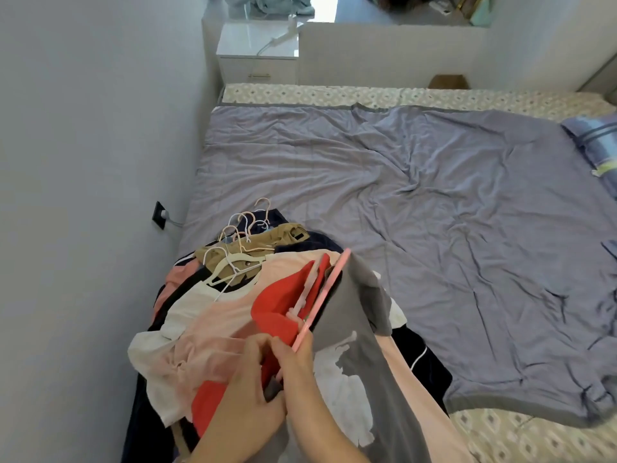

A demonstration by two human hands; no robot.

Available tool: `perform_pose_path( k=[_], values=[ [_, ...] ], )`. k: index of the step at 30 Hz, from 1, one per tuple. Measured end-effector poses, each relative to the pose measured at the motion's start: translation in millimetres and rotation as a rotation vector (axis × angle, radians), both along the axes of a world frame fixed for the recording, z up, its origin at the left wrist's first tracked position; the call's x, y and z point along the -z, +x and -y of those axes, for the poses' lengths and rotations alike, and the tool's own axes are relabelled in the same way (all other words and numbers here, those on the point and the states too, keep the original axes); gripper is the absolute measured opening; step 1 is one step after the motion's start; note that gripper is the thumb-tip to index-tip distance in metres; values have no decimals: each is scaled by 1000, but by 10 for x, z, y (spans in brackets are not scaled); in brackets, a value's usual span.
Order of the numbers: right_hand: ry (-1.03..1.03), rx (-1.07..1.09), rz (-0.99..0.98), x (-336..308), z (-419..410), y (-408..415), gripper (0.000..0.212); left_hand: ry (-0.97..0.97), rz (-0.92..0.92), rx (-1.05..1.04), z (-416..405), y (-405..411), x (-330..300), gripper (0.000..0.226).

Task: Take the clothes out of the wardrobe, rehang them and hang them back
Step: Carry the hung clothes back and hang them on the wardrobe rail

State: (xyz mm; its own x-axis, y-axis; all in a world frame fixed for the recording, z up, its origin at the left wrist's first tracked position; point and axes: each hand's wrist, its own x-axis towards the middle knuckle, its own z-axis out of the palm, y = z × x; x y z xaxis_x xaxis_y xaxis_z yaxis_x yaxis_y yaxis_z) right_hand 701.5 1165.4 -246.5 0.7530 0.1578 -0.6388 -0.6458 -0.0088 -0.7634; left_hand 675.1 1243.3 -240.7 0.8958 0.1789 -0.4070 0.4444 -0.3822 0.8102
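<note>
On the bed [434, 195], at its near left corner, lies a pile of clothes [213, 315], most on hangers, so removal from the wardrobe looks done. Just right of that pile, both the left hand [247, 389] and right hand [300, 365] grip the pink hanger [322, 297] carrying a grey shirt [360, 329]; rehanging and returning remain. The shirt's white animal print carries no readable writing.

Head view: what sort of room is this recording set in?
A bedroom, most likely in a home. A bed with a rumpled purple-grey quilt fills the room, a white nightstand stands at its head, and a pile of clothes on hangers lies on the bed.
</note>
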Motion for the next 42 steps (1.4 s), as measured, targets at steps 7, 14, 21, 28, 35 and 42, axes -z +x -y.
perform_pose_path(
  k=[7, 14, 21, 28, 35, 42],
  values=[
    [210, -223, -34, -283, 577, -72, 52, 70, 89, -194, 137, -249, -278, 29],
    [-298, -69, 473, -160, 1879, 6, 45, 213, 173, -72, 506, -892, -961, 34],
    [-380, -652, 1116, -689, 2741, 776, 86, 229, 320, -276, 1557, -1372, -1729, 26],
    [-206, -1150, 1519, -1544, 2937, 915, 55, 324, 473, -447, 2657, -1926, -2025, 23],
    [-211, -1390, 1815, -2155, 2784, -79, 71, 440, 480, -778, 3389, -3160, -2278, 28],
    [228, -1832, 1737, -2395, 3018, -1994, 71, 685, 330, -1194, 4845, -4709, -2354, 23]
  ],
)
